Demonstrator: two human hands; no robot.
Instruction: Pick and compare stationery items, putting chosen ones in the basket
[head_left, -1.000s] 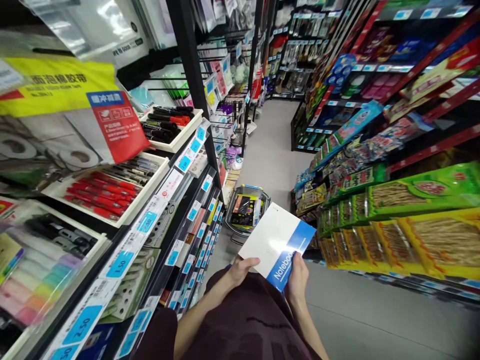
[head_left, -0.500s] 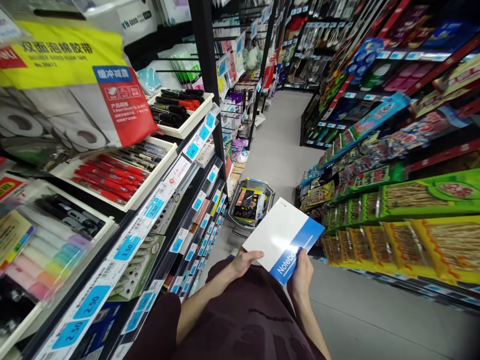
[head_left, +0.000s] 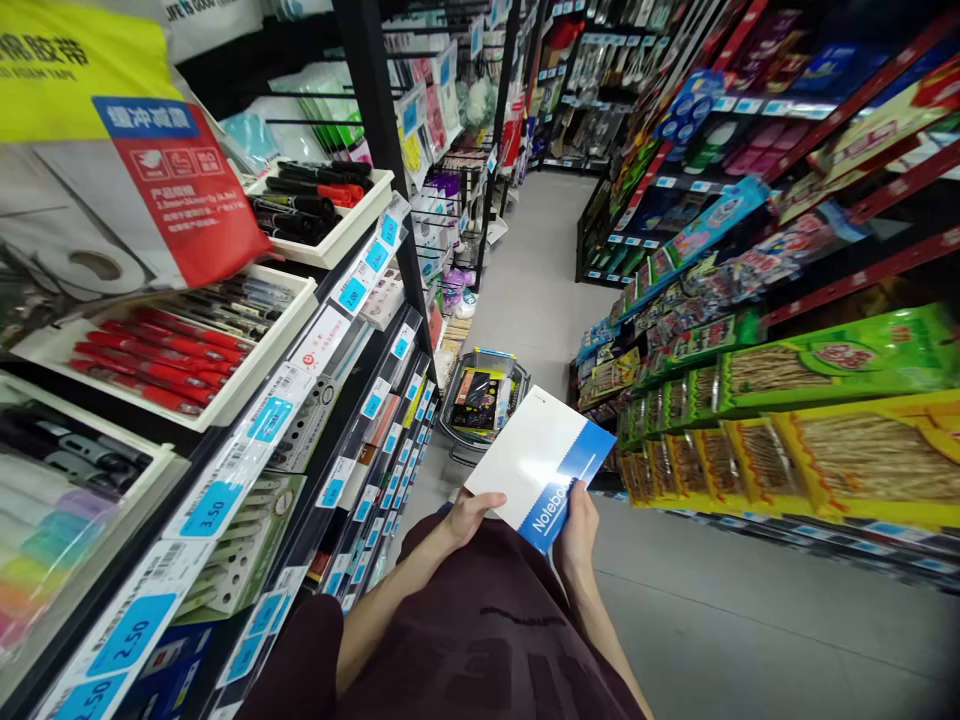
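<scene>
I hold a white notebook (head_left: 534, 462) with a blue corner marked "Notebook" in both hands, low in front of my dark shirt. My left hand (head_left: 470, 512) grips its near left edge, thumb on top. My right hand (head_left: 576, 530) is closed on the blue corner. Just beyond the notebook, a wire shopping basket (head_left: 484, 398) with colourful packets stands on the grey floor.
A stationery shelf runs along my left, with trays of red pens (head_left: 154, 352), black markers (head_left: 307, 205) and blue price tags (head_left: 212, 496). Snack shelves (head_left: 795, 400) line the right side. The grey aisle floor (head_left: 536, 275) stretches ahead between them.
The view has shifted slightly to the right and the notebook sits a little further left in it. Both hands keep the same grip.
</scene>
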